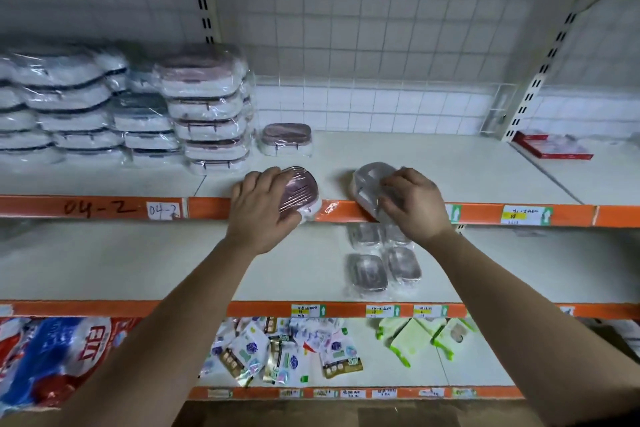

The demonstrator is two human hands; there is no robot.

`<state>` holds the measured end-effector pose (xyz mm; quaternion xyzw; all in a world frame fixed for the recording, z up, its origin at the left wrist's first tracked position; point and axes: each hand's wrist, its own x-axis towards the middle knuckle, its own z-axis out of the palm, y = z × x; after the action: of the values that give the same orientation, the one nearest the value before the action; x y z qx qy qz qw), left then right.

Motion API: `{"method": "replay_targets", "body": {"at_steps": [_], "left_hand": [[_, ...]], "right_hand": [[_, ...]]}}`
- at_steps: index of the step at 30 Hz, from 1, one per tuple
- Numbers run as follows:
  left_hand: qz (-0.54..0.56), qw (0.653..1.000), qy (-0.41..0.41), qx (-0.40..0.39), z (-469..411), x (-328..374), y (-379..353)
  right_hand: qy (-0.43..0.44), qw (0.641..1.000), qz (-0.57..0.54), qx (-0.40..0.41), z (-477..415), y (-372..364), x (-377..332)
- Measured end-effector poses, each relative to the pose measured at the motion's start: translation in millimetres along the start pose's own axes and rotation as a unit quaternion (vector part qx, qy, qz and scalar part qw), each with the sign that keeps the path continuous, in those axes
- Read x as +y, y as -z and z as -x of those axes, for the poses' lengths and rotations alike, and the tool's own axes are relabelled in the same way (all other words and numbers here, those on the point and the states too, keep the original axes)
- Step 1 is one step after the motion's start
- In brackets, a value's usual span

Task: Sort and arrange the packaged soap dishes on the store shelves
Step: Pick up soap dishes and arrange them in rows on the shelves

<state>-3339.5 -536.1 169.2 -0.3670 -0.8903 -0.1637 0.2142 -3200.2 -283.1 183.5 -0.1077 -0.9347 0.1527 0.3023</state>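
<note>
My left hand [263, 208] grips a pink wrapped soap dish [300, 190] at the front edge of the upper shelf [433, 166]. My right hand [414, 206] grips a grey wrapped soap dish [370, 182], tilted over the same orange edge. A single pink soap dish [286, 139] sits further back. Stacks of wrapped soap dishes [207, 114] fill the shelf's left side. Several grey soap dishes [382, 263] lie on the middle shelf below my right hand.
A red flat box [550, 146] lies at the upper shelf's right. An orange rail with price tags [526, 215] fronts each shelf. The bottom shelf holds small sachets [277, 354], green packs [419, 336] and large red-blue bags [52, 357].
</note>
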Motion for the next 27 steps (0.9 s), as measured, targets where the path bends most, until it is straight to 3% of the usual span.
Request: {"method": "replay_targets", "body": {"at_steps": [5, 10, 19, 27], "left_hand": [[-0.001, 1.000, -0.017, 0.007, -16.3, -11.2, -7.8], [0.029, 0.999, -0.031, 0.019, -36.1, -24.9, -12.8], [0.008, 0.999, -0.044, -0.001, -97.0, -31.5, -15.5], [-0.020, 0.999, -0.021, -0.045, -177.1, -32.0, -20.2]], "right_hand": [[-0.030, 0.995, 0.091, 0.004, -32.0, -21.6, 2.6], [-0.090, 0.993, 0.071, -0.024, -54.5, -45.5, 11.0], [-0.123, 0.986, 0.088, 0.066, -72.5, -69.9, 7.2], [-0.116, 0.987, 0.072, 0.086, -69.6, -73.9, 11.0]]}}
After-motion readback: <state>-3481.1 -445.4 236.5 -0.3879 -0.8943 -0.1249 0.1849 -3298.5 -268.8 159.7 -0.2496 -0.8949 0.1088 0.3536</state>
